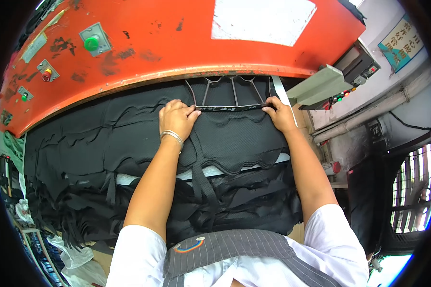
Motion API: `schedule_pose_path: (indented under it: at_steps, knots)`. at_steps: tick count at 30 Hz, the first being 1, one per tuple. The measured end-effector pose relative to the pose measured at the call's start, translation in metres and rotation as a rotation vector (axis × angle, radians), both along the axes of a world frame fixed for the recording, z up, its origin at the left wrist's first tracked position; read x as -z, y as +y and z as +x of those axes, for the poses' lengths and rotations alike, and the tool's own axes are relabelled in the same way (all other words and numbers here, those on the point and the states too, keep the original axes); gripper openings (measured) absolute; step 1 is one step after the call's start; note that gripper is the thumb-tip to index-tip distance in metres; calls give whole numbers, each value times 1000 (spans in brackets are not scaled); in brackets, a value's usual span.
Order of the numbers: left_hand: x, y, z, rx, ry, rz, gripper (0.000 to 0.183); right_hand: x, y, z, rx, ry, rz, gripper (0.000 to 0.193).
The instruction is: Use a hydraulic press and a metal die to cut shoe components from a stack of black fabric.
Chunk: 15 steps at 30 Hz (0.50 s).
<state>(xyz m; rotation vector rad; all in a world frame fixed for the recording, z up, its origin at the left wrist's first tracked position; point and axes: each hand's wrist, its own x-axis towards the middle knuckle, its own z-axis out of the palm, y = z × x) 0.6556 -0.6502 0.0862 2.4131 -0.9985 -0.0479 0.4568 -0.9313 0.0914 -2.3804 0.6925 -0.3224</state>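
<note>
A dark metal cutting die (231, 108) with a flat near edge and several thin crossbars lies on black textured fabric (234, 136). My left hand (176, 119) grips its left end, fingers bent over the edge. At the right end my right hand (279, 114) holds the same edge between thumb and fingers. The far part of the die reaches under the front of the orange press (177, 52) and is hidden there. Wavy cut lines run across the fabric around the die.
Black fabric scraps (244, 196) heap along the near side of the press bed. A green button (91, 44) and a red button (47, 74) sit on the press front. To the right, a grey-green metal plate (321, 87) juts out beside a control box (361, 67).
</note>
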Motion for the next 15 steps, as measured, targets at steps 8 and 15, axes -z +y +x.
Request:
schedule_pose_path:
  at_steps: [8,15]
  knots:
    - [-36,115,141,-497,287,-838,45,-93,68,71,-18,-100,-127,44]
    - [-35,338,385,-747,-512,-578,79,-144,239,268,-537,-487,-205,47]
